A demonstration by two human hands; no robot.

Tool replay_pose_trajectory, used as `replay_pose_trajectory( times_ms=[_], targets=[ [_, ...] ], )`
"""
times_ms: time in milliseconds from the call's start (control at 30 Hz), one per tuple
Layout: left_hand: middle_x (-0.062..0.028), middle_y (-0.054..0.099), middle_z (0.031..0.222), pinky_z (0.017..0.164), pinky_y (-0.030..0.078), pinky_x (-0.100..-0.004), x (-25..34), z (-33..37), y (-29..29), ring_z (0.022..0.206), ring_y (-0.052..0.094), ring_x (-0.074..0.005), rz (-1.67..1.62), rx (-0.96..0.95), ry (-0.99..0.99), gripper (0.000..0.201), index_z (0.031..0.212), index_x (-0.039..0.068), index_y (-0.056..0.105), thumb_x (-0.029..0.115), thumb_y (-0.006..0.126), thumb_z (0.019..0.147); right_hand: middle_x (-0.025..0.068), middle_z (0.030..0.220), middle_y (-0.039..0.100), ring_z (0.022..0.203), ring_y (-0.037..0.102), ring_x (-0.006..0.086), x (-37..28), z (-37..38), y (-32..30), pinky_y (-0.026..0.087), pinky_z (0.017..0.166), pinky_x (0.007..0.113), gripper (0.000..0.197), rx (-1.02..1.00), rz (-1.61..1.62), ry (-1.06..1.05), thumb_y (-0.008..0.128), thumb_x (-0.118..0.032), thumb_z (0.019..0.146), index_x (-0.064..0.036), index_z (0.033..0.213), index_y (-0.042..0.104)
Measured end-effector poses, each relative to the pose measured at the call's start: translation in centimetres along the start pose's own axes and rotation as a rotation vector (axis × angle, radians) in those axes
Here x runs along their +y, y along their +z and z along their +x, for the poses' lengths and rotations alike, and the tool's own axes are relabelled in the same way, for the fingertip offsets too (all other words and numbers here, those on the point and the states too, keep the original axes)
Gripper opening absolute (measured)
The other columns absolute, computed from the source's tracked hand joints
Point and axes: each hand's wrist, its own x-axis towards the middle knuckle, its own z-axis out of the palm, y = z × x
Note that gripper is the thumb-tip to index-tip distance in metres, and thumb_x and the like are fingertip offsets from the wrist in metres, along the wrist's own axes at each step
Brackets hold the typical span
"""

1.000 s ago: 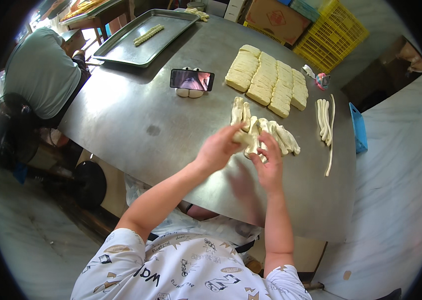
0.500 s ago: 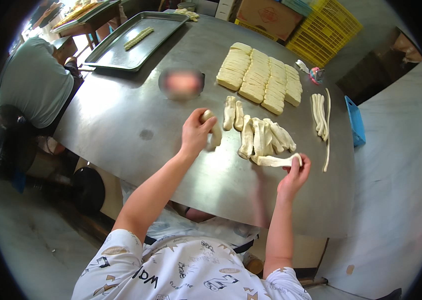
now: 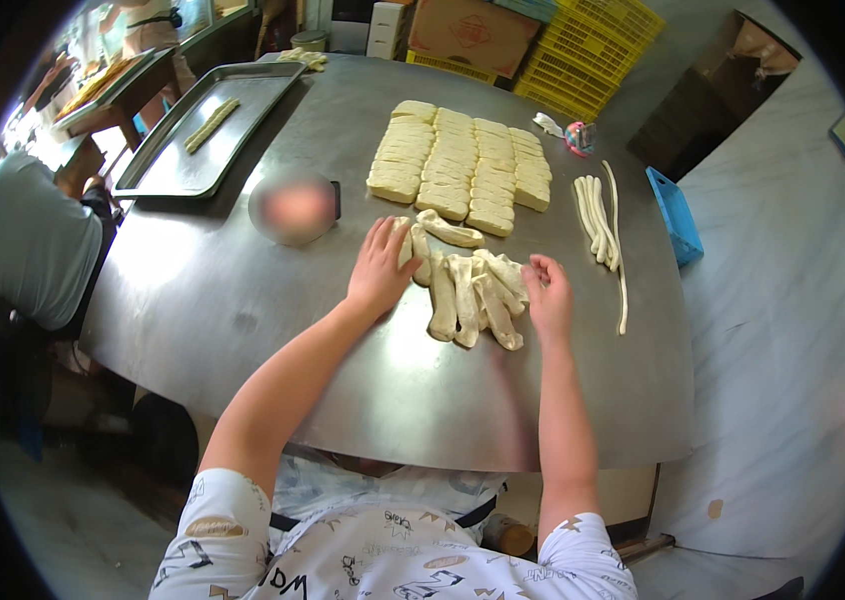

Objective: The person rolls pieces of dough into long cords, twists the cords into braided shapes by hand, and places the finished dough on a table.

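Note:
My left hand [image 3: 379, 270] rests around a short pale dough strip [image 3: 403, 238], with the fingers on one side and the thumb on the other. Another dough strip stands right beside it, and one lies crosswise [image 3: 451, 232] just beyond. Nearer to me is an overlapping pile of dough strips [image 3: 467, 300] on the steel table [image 3: 393, 400]. At the right end of this pile my right hand [image 3: 551, 302] has its fingers bent together on the end of a dough strip [image 3: 505, 272]; its fingertips partly hide that end.
Rows of cut dough blocks [image 3: 458, 165] sit behind the pile. Long thin dough ropes [image 3: 595, 225] lie right, near a blue basket [image 3: 678, 215]. Left are a blurred round object [image 3: 293, 205] and a metal tray [image 3: 158, 165] with one dough piece. A seated person [image 3: 33, 230] is beyond the table's left edge.
My left hand has lowered its dough strip to the table. My right hand has moved up to the pile's right end, and the strip it held now lies among the others. The view has shifted.

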Motion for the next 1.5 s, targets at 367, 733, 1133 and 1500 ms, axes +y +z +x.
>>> replay_pose_trajectory(
  times_ms=[367,733,1133,1500],
  targets=[
    [-0.0253,0.033,0.175,0.135,0.023,-0.0551,2.3,-1.3,-0.3,0.164,0.026,-0.0445,0.190,-0.095,0.101,0.083,0.170,0.002,0.033,0.048,0.064,0.108,0.0244,0.131,0.077,0.125,0.072,0.0389,19.1,24.3,2.6,0.055,0.106,0.046,0.074,0.088,-0.540,0.238,0.071,-0.057,0.101,0.0057,0.140,0.070],
    [-0.0233,0.041,0.171,0.133,0.027,-0.0530,2.5,-1.1,-0.6,0.161,0.033,-0.0431,0.213,-0.139,0.057,0.085,0.169,0.000,0.034,0.050,0.065,0.107,0.0233,0.105,0.080,0.100,0.076,0.0382,21.6,30.0,6.6,0.058,0.088,0.049,0.055,0.031,-0.291,0.439,0.077,-0.050,0.096,0.0046,0.102,0.077],
    [-0.0230,0.045,0.168,0.132,0.030,-0.0500,2.1,-1.2,-0.8,0.160,0.037,-0.0401,0.180,-0.111,0.018,0.087,0.168,-0.002,0.034,0.050,0.067,0.106,0.0250,0.116,0.079,0.109,0.077,0.0391,18.3,26.1,7.1,0.059,0.096,0.047,0.053,0.048,-0.186,0.190,0.088,-0.039,0.089,-0.0028,0.125,0.077],
    [-0.0218,0.048,0.166,0.132,0.031,-0.0487,1.4,-1.9,-0.3,0.159,0.039,-0.0386,0.155,0.012,0.009,0.082,0.167,-0.002,0.036,0.051,0.059,0.109,0.0115,0.120,0.069,0.107,0.071,0.0385,-0.5,11.2,-2.8,0.057,0.090,0.047,0.032,-0.064,-0.612,-0.219,0.084,-0.020,0.093,-0.0111,0.122,0.073]
  ],
)
